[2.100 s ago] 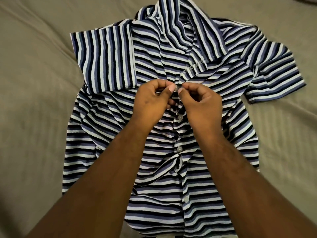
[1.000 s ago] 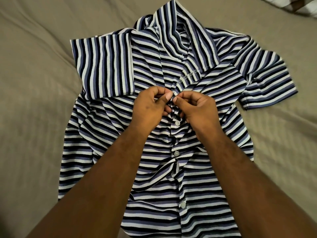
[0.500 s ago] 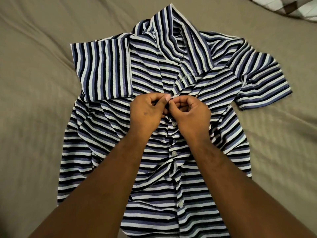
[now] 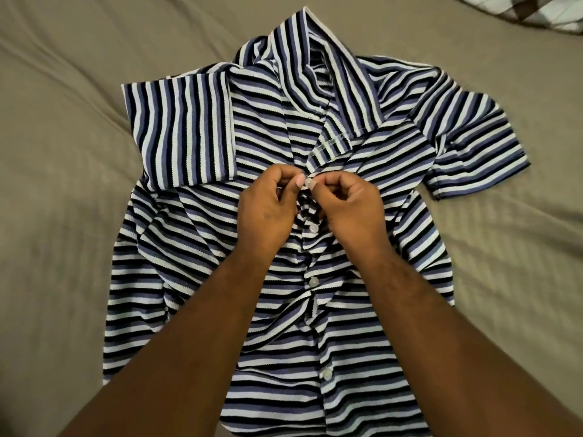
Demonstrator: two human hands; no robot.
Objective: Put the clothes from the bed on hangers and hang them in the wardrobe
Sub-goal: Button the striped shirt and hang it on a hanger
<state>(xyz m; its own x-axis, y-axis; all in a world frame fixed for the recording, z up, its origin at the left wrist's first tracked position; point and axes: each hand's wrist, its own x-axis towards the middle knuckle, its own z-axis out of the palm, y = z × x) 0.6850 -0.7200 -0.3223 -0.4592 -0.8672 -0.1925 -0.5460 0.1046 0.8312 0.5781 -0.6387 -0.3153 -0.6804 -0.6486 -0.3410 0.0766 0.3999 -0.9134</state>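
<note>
A short-sleeved shirt [image 4: 195, 247] with black, blue and white stripes lies face up on the bed, collar away from me, its left sleeve folded over the chest. Several white buttons run down the front placket. My left hand [image 4: 268, 212] and my right hand [image 4: 350, 209] meet at the top of the placket, just below the collar. Their fingertips pinch the cloth around the top button [image 4: 308, 183]. No hanger or wardrobe is in view.
The shirt rests on a taupe bedsheet [image 4: 63, 184] with soft creases. A checked white and brown cloth [image 4: 536, 11] shows at the top right corner.
Both hands stay pinched at the top button with small finger movements. The view has tilted, so the shirt sits lower in frame and the checked cloth has come into sight.
</note>
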